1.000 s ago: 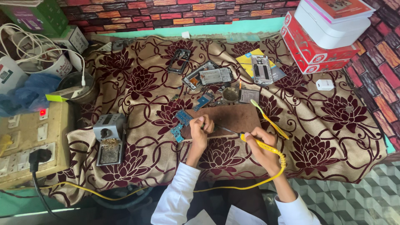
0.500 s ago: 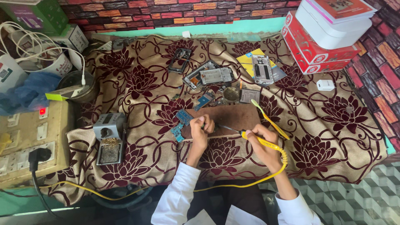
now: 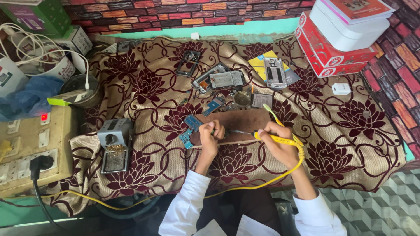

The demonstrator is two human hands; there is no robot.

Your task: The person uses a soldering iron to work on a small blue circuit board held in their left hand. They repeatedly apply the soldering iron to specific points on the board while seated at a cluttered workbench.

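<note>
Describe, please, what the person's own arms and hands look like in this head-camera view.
Both arms wear long white sleeves: the left sleeve and right sleeve end at loose cuffs well short of the wrist, so the forearms are bare. The left hand and right hand are bare: no gloves, and no rings, watch or wristband that I can make out.

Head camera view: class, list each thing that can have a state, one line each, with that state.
Soldering iron: held in right hand, tip over brown board.
Blue circuit board: flat, left hand beside it.
Socket box lamp: lit red.
Black plug: plugged in.
White box: closed, stacked on red box.
</note>
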